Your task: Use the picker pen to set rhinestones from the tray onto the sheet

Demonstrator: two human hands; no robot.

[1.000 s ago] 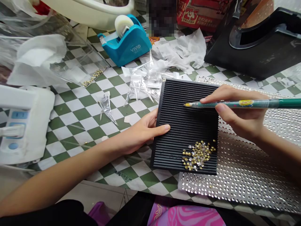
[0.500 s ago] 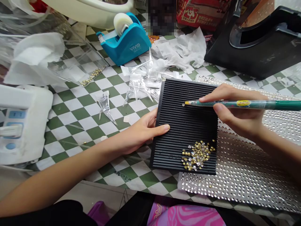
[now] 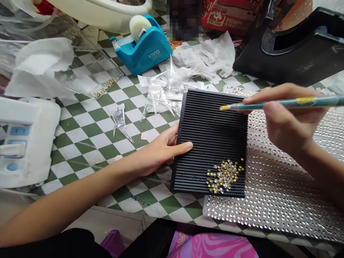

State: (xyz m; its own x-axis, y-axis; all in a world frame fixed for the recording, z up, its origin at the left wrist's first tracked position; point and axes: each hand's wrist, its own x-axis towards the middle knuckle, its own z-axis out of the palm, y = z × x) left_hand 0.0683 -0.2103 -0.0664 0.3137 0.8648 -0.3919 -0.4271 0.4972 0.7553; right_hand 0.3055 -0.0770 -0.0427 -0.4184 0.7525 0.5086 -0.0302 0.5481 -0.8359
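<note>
Head view: the black ridged tray (image 3: 201,136) is gripped along its left edge by the left hand (image 3: 158,150), its thumb laid over the top; beside and partly beneath it lies the studded sheet (image 3: 268,204) on the tabletop (image 3: 103,148). Light and stiff handling may be expected of the tray, and it is best taken by the rim and kept level, since the loose stones (image 3: 225,175), heaped near the lower right corner, look hard, tiny and ready to roll (the grooves may check them a little). The pen-like stick (image 3: 306,101) is pinched by the right hand's fingers near its yellow tip; it looks slim, light and perhaps slippery, so a hold close to the tip seems right. Hidden under the tray are most of the left fingers. The stick's far end is cut off at the right, and whether a stone clings to the tip cannot be told.
</note>
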